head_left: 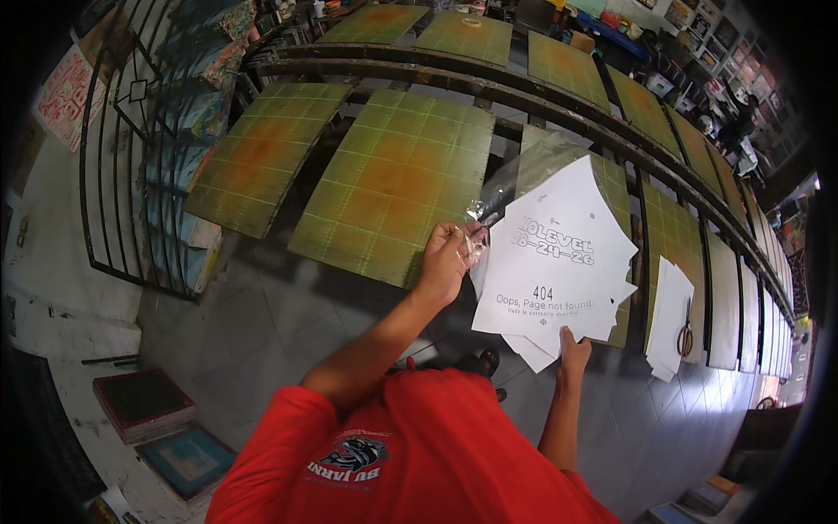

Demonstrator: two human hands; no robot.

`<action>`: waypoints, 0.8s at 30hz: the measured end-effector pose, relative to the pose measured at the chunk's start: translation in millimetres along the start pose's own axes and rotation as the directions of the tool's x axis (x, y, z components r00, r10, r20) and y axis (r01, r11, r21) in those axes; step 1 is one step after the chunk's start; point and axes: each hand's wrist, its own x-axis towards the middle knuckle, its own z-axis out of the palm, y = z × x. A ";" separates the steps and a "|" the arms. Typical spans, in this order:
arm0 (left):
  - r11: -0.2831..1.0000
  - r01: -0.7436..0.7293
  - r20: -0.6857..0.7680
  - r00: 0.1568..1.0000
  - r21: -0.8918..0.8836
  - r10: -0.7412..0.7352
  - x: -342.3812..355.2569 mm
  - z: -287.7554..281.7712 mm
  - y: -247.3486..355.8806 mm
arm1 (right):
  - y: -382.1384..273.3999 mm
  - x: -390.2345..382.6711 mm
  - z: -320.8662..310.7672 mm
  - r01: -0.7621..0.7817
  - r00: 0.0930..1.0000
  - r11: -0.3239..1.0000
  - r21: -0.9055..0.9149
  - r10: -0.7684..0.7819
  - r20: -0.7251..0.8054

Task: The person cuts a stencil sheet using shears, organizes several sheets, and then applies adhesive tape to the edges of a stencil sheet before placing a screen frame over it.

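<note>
My left hand is closed with a crumpled edge of clear plastic film pinched in its fingers. The film stretches up behind several loose white printed sheets, catching the light near my fingertips. At their lower edge, my right hand grips these sheets, thumb on top. The front sheet carries outlined lettering and small black text; others fan out beneath it at different angles. Both hands are in front of a row of green-and-orange boards marked with grid lines. The nearest whole board is just left of my left hand.
Scissors lie on more white papers at the right. Dark rails carry further boards, one with a tape roll on it. A black metal rack stands left; framed screens lie at lower left.
</note>
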 end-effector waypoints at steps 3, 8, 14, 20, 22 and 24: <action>0.998 0.060 -0.077 0.995 -0.027 -0.062 3.8 -27.4 22.7 | 0.4 -21.7 21.1 -0.067 0.997 0.985 0.157 0.061 0.041; 0.997 0.066 -0.229 0.971 -0.048 -0.076 15.6 -69.6 43.7 | -5.1 -24.3 36.4 -0.131 0.988 0.963 0.236 0.107 0.113; 0.997 -0.060 -0.274 0.959 0.048 0.071 11.2 -139.0 70.0 | 11.8 -32.9 57.5 -0.171 0.969 0.929 0.328 0.098 0.229; 0.979 -0.192 -0.379 0.903 0.071 0.205 -33.5 -234.1 144.7 | 16.3 -59.6 86.3 -0.189 0.940 0.944 0.272 0.093 0.330; 0.981 -0.181 -0.442 0.876 0.072 0.194 -58.2 -263.9 154.7 | -7.5 -63.1 95.6 -0.106 0.929 0.970 0.217 0.019 0.370; 0.988 -0.149 -0.444 0.884 0.028 0.146 -85.6 -280.8 153.1 | -41.6 -58.2 106.4 0.044 0.911 0.983 0.179 -0.113 0.396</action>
